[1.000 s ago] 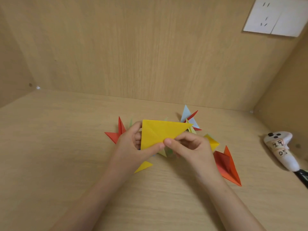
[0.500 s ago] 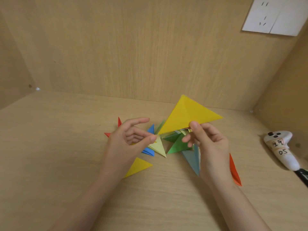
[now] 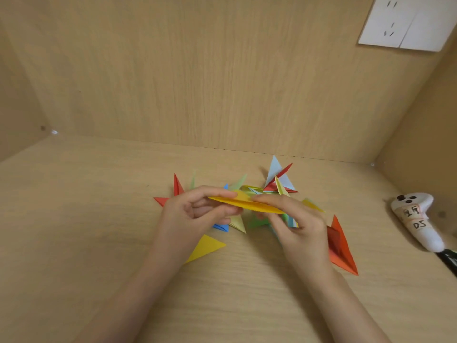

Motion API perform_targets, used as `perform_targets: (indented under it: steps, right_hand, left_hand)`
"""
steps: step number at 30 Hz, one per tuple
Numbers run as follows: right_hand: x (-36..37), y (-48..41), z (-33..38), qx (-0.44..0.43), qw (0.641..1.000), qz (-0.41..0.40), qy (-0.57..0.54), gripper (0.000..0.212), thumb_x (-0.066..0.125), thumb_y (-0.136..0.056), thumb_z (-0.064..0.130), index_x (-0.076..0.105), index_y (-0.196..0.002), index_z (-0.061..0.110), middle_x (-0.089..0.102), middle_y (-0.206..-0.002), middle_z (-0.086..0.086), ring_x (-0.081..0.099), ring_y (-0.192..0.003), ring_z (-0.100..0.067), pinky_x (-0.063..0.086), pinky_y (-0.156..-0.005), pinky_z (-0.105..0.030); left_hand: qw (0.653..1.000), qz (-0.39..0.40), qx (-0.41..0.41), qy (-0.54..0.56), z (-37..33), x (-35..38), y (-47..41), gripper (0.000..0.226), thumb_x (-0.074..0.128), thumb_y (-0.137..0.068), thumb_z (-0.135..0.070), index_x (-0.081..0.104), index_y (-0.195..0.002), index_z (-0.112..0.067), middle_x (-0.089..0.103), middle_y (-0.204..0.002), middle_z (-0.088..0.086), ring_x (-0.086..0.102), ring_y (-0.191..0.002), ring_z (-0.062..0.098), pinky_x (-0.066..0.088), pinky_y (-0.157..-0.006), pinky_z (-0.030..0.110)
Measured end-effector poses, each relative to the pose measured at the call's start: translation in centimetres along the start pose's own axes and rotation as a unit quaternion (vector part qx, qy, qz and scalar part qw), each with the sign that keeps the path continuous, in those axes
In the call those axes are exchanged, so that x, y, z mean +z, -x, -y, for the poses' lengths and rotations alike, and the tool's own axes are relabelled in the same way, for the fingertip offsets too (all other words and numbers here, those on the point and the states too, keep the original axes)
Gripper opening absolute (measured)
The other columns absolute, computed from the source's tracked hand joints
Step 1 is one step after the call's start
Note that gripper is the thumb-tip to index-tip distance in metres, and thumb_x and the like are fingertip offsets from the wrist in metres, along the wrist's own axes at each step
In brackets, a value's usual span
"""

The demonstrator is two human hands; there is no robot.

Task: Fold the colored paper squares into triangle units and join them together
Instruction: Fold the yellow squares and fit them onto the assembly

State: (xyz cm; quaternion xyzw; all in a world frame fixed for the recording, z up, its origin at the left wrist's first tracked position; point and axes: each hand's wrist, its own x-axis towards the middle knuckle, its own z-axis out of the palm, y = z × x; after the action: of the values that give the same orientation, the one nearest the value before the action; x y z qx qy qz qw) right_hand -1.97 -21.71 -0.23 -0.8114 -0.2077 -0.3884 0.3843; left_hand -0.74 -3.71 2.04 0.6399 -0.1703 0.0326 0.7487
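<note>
Leftmost, a red folded unit (image 3: 176, 188) lies on the wooden desk (image 3: 74, 219), its points poking out from behind the left hand (image 3: 190, 214). That hand sits just left of the frame's centre, and its grip pinches the left end of a folded yellow paper (image 3: 247, 205), forefinger on top and thumb underneath. Below the hand, a flat yellow triangle (image 3: 205, 247) rests on the desk, partly hidden by the wrist. The yellow paper is held above the desk at the centre of the frame, seen nearly edge-on as a thin sliver sloping slightly down to the right. Beneath it lie a blue unit (image 3: 220, 227), a pale yellow unit (image 3: 238, 222) and a green unit (image 3: 257, 222), close together and partly covered. The right hand (image 3: 299, 224) takes the paper's other end, its grip pinching it between forefinger and thumb. Above that hand, toward the back wall, a light blue unit (image 3: 274, 169) and a red piece (image 3: 284, 170) are tangled together. An orange unit (image 3: 343, 253) lies just right of the right wrist. Farther right rests a white controller (image 3: 429, 237) with a handwritten label, and a white wall socket (image 3: 405, 23) occupies the upper right corner.
</note>
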Motion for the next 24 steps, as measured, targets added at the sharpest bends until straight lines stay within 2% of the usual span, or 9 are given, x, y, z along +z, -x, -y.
perform_targets:
  steps: [2, 4, 6, 8, 11, 13, 15, 20, 24]
  right_hand:
    - [0.0, -0.1, 0.5, 0.047, 0.997, 0.018, -0.052, 0.015, 0.067, -0.082, 0.006, 0.074, -0.094, 0.013, 0.074, -0.090, 0.009, 0.067, -0.086, -0.001, 0.049, -0.077, -0.015]
    - [0.1, -0.3, 1.2, 0.134, 0.978, 0.034, -0.157, 0.020, 0.068, -0.081, 0.000, 0.074, -0.090, 0.017, 0.074, -0.086, 0.011, 0.067, -0.080, -0.001, 0.050, -0.073, -0.014]
    - [0.2, -0.5, 1.4, 0.204, 0.945, 0.032, -0.252, 0.024, 0.066, -0.079, -0.005, 0.074, -0.085, 0.017, 0.075, -0.083, 0.007, 0.068, -0.074, -0.008, 0.053, -0.067, -0.018]
    - [0.3, -0.7, 1.3, 0.240, 0.921, 0.023, -0.305, 0.016, 0.069, -0.075, 0.001, 0.075, -0.081, 0.013, 0.075, -0.079, -0.003, 0.069, -0.071, -0.018, 0.056, -0.064, -0.027]
    - [0.4, -1.0, 1.2, 0.269, 0.902, 0.015, -0.338, 0.008, 0.071, -0.067, 0.013, 0.076, -0.072, 0.018, 0.074, -0.074, -0.004, 0.068, -0.065, -0.025, 0.057, -0.066, -0.038]
    - [0.6, -1.1, 1.2, 0.287, 0.889, 0.008, -0.357, 0.004, 0.073, -0.064, 0.016, 0.074, -0.067, 0.016, 0.073, -0.074, -0.004, 0.068, -0.062, -0.025, 0.057, -0.066, -0.036]
    - [0.7, -1.2, 1.2, 0.301, 0.879, 0.000, -0.370, 0.006, 0.073, -0.063, 0.016, 0.074, -0.067, 0.012, 0.073, -0.076, -0.006, 0.068, -0.062, -0.023, 0.057, -0.065, -0.032]
    - [0.7, -1.1, 1.3, 0.318, 0.872, 0.003, -0.373, 0.009, 0.072, -0.064, 0.014, 0.072, -0.072, 0.009, 0.073, -0.072, -0.009, 0.067, -0.061, -0.021, 0.056, -0.065, -0.029]
    - [0.8, -1.2, 1.5, 0.333, 0.858, -0.008, -0.391, 0.017, 0.069, -0.067, 0.006, 0.064, -0.081, 0.000, 0.072, -0.070, -0.014, 0.068, -0.060, -0.020, 0.056, -0.062, -0.025]
  left_hand:
    - [1.000, -0.005, -0.002, 0.002, 0.1, -0.1, 0.0, 0.015, 0.068, -0.069, -0.002, 0.070, -0.083, -0.007, 0.075, -0.075, 0.006, 0.073, -0.076, 0.020, 0.056, -0.061, 0.021]
    - [1.000, -0.007, 0.001, 0.004, 0.1, -0.1, 0.0, 0.012, 0.068, -0.069, 0.000, 0.070, -0.078, -0.008, 0.075, -0.073, 0.004, 0.073, -0.073, 0.019, 0.056, -0.061, 0.020]
    - [1.000, -0.010, 0.003, 0.001, 0.0, 0.0, -0.1, 0.014, 0.069, -0.062, -0.007, 0.071, -0.076, -0.011, 0.074, -0.072, 0.001, 0.073, -0.070, 0.016, 0.056, -0.062, 0.019]
    - [1.000, -0.010, 0.005, -0.011, 0.2, 0.0, 0.0, 0.017, 0.072, -0.059, -0.012, 0.071, -0.075, -0.014, 0.075, -0.073, 0.001, 0.072, -0.069, 0.016, 0.057, -0.066, 0.020]
    - [1.000, -0.011, 0.003, -0.014, 0.4, 0.0, 0.0, 0.021, 0.075, -0.057, -0.021, 0.072, -0.076, -0.016, 0.075, -0.079, 0.007, 0.073, -0.076, 0.023, 0.059, -0.073, 0.029]
    - [1.000, -0.017, 0.000, -0.021, 0.5, 0.0, 0.0, 0.028, 0.074, -0.058, -0.024, 0.071, -0.080, -0.008, 0.075, -0.080, 0.008, 0.073, -0.077, 0.023, 0.059, -0.074, 0.029]
    - [0.999, -0.020, 0.002, -0.032, 0.5, 0.2, 0.0, 0.025, 0.072, -0.061, -0.024, 0.070, -0.078, -0.005, 0.075, -0.077, 0.006, 0.073, -0.075, 0.020, 0.058, -0.072, 0.025]
    - [0.999, -0.032, 0.002, -0.021, 0.5, 0.2, -0.2, 0.003, 0.068, -0.075, -0.006, 0.069, -0.078, -0.007, 0.075, -0.074, 0.002, 0.073, -0.073, 0.015, 0.054, -0.062, 0.018]
    - [0.999, -0.039, -0.003, -0.013, 0.5, 0.0, -0.3, 0.017, 0.068, -0.075, 0.001, 0.069, -0.087, -0.012, 0.075, -0.077, -0.001, 0.071, -0.071, 0.013, 0.056, -0.064, 0.019]
